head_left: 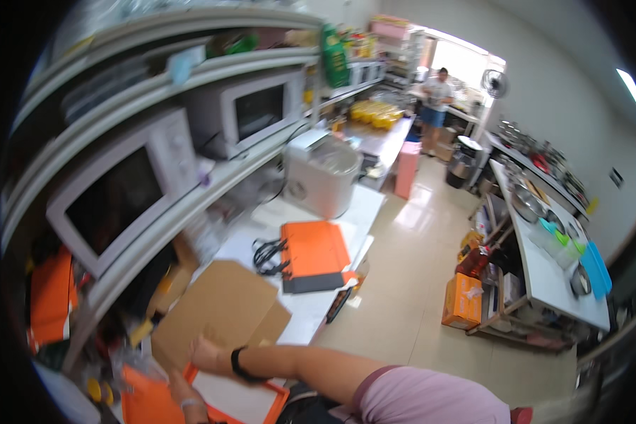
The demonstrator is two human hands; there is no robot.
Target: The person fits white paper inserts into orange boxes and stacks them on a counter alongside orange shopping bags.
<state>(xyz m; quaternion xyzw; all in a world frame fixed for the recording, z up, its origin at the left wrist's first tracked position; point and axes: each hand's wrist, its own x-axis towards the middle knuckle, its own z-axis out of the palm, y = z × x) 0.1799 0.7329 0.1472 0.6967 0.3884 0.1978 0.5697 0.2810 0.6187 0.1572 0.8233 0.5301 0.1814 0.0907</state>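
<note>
An orange box [272, 408] with a white inner panel lies at the near edge of the table, in front of me. My right hand [206, 355], a black band on its wrist, is at the box's far corner with its fingers curled. What it grips is hidden. Close to the box's left side is my left hand [182, 391], blurred, its fingers not clearly visible. Behind both hands stands a brown cardboard piece [219, 307], folded and tilted. Further along the table rests an orange gift bag [314, 251] with black handles and a dark band.
Two white microwaves [180, 145] fill the shelf on the left. A silver appliance [318, 177] stands beyond the bag. Across the aisle is a white table [544, 265] with bowls and an orange carton [463, 300] beneath. Another person [434, 99] stands at the far end.
</note>
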